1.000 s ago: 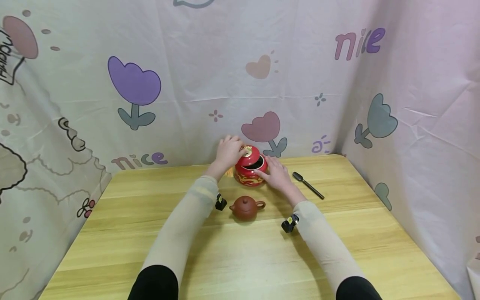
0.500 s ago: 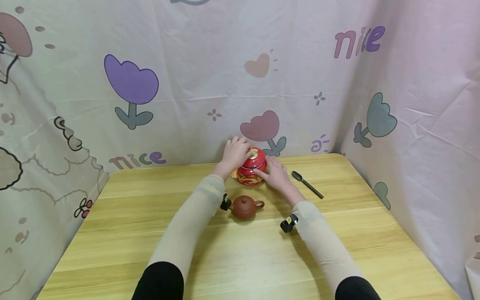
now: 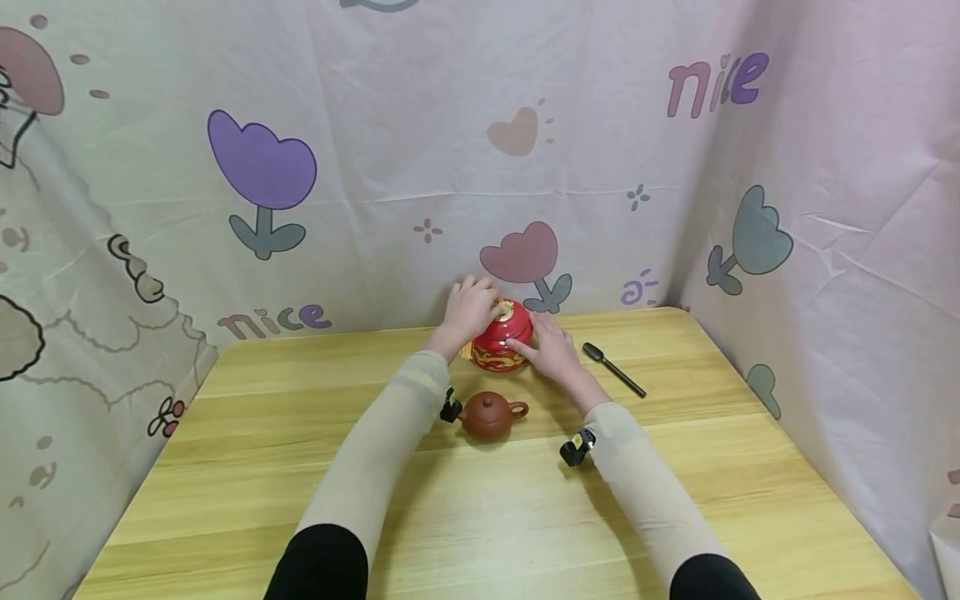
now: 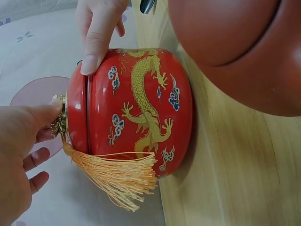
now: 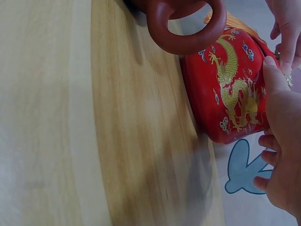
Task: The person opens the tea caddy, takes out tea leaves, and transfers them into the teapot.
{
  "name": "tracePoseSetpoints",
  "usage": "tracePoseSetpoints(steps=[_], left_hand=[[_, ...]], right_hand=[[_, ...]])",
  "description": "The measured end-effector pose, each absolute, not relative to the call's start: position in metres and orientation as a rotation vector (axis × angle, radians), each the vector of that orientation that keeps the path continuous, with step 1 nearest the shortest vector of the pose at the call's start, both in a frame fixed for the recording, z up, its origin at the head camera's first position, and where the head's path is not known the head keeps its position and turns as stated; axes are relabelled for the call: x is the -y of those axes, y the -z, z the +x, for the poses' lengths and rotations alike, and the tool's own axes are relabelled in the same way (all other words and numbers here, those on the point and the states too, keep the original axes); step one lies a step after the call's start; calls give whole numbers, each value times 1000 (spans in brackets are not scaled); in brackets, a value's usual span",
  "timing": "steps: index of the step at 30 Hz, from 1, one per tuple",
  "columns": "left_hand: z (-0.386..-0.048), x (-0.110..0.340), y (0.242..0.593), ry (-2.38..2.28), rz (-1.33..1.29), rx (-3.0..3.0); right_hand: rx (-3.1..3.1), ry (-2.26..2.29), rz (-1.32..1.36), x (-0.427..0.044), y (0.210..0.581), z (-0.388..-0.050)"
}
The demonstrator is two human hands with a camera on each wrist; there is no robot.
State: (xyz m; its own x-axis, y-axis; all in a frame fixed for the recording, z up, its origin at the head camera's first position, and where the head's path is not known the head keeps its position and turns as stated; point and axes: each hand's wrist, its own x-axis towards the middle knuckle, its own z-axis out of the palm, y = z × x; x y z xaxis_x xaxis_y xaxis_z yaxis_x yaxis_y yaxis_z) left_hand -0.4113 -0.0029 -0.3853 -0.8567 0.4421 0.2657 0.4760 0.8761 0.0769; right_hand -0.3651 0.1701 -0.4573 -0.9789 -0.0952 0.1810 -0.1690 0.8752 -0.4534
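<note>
A red jar (image 4: 150,103) with gold dragons stands upright near the table's back edge. Its red lid (image 4: 77,113) sits on the mouth, with a thin dark line between the two in the left wrist view. My left hand (image 3: 467,312) pinches the lid's gold knob (image 4: 58,125) between thumb and fingers. From the other side, my right hand (image 3: 553,350) grips the jar, its thumb at the rim in front and its fingers partly hidden behind. An orange tassel (image 4: 117,176) hangs down from the knob. In front of the jar is a brown teapot (image 3: 487,419) with its lid on.
Right of the jar, a dark spoon-like tool (image 3: 615,370) lies slantwise on the wooden table (image 3: 480,517). Close behind the jar hangs a patterned cloth (image 3: 375,167). The teapot's handle (image 3: 519,409) points right, and my left wrist camera (image 3: 451,406) is close to its spout.
My left hand has moved right and lowered the lid from a tilted position onto the jar, covering the dark opening seen earlier. My right hand has stayed on the jar.
</note>
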Motion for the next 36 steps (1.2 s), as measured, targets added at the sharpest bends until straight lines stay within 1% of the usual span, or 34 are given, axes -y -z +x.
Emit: tracePoseSetpoints(steps=[19,28,36], left_hand=[[-411,5,391,203,-694,2806],[-410,20,396,303,-666,2842],[-398,40,409,440,-605,2891]], right_hand=[[2889,-723,215,-170,461,-369],[2891,-732,234,-167,461,-371],[2890,-739,250,-171,465,-366]])
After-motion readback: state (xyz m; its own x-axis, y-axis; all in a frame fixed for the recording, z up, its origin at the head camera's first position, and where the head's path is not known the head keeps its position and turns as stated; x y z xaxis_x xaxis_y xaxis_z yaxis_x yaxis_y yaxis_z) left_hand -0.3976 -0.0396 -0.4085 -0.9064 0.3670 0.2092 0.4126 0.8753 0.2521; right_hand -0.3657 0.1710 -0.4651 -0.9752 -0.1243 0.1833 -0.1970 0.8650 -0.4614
